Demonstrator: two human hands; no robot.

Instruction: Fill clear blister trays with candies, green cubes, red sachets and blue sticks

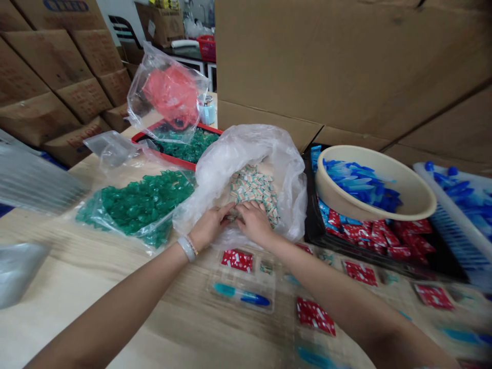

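Both my hands are inside the mouth of a crumpled clear plastic bag (226, 148), at the near edge of a heap of small printed square pieces (255, 187). My left hand (209, 225) has its fingers curled in together; what they hold is hidden. Beside it, my right hand (254, 221) lies on the pieces with bent fingers slightly apart and the thumb toward the left hand. Just below the bag, a clear tray (246, 279) holds a red spotted packet (237, 260), a small square piece (266, 266) and a blue pen-shaped item (242, 294).
Left of the bag lies a plastic bag of green pieces (146, 205), with a red-rimmed tray (172, 154) behind. At right, a cream basin (384, 207) of blue items rests over a black tray (319, 225) of packets, beside a white basket (461, 225). Cardboard (346, 66) stands behind.
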